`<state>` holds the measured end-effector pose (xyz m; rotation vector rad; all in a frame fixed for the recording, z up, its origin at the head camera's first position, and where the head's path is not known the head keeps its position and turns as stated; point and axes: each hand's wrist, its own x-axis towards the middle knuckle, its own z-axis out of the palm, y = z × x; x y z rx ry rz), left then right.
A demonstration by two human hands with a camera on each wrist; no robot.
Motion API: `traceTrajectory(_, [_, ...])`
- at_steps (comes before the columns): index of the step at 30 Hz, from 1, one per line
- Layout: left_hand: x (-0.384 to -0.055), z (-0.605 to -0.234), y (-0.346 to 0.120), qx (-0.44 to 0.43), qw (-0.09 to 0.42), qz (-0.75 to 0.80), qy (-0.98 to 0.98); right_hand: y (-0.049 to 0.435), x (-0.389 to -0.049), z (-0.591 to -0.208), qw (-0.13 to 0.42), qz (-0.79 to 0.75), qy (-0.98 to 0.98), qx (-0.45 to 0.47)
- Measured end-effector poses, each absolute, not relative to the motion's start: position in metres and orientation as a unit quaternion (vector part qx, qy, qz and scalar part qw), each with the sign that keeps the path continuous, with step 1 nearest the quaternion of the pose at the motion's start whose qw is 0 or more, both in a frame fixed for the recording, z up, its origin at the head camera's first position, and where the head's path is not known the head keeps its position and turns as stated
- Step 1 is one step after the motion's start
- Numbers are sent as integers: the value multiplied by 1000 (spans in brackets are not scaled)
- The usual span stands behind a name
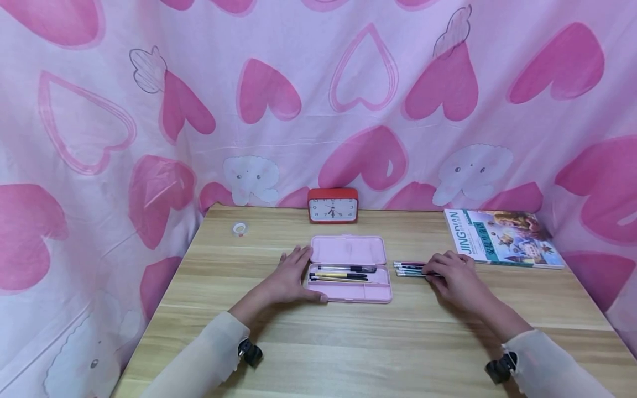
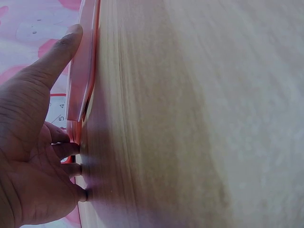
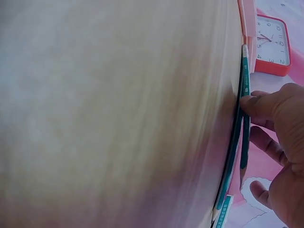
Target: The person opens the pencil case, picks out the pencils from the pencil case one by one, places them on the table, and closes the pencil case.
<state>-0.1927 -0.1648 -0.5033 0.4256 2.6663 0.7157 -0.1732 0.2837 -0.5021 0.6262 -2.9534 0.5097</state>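
A pink pencil case (image 1: 350, 293) lies with its lid raised back on the wooden table, several pens and pencils (image 1: 343, 275) inside. My left hand (image 1: 287, 278) rests at its left end, fingers extended along the side and the thumb at the front edge. The left wrist view shows that thumb against the case wall (image 2: 81, 83). Right of the case lie several pencils (image 1: 409, 272). My right hand (image 1: 460, 279) pinches a green pencil (image 3: 245, 80) between thumb and forefinger; another green pencil (image 3: 230, 156) lies beside it. The head view partly hides the pencils behind the right hand.
A red clock (image 1: 333, 206) stands at the table's back edge, behind the case. A tape roll (image 1: 239, 228) lies at the back left. On the back right is a book (image 1: 507, 237) with a colourful cover. A pink heart-print curtain (image 1: 298, 138) hangs behind the table.
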Motion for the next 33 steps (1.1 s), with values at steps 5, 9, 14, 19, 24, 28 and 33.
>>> traceTrajectory(5, [-193,-503,-165,153,172,250,940,283,-175,-500,30,160,-966,203])
traceTrajectory(9, [-193,-502,-165,153,173,248,941,283,-177,-499,25,158,-967,200])
traceTrajectory(14, [-194,-502,-164,149,175,249,941,282,-178,-496,24,151,-968,201])
traceTrajectory(19, [-194,-503,-164,147,175,253,940,279,-177,-491,27,148,-968,203])
traceTrajectory(24, [-194,-503,-165,146,176,255,939,273,-180,-484,37,149,-966,208])
traceTrajectory(28, [-193,-502,-165,146,176,254,940,265,-184,-476,40,150,-964,215])
traceTrajectory(33, [-194,-503,-165,146,177,258,939,250,-188,-472,33,147,-963,225])
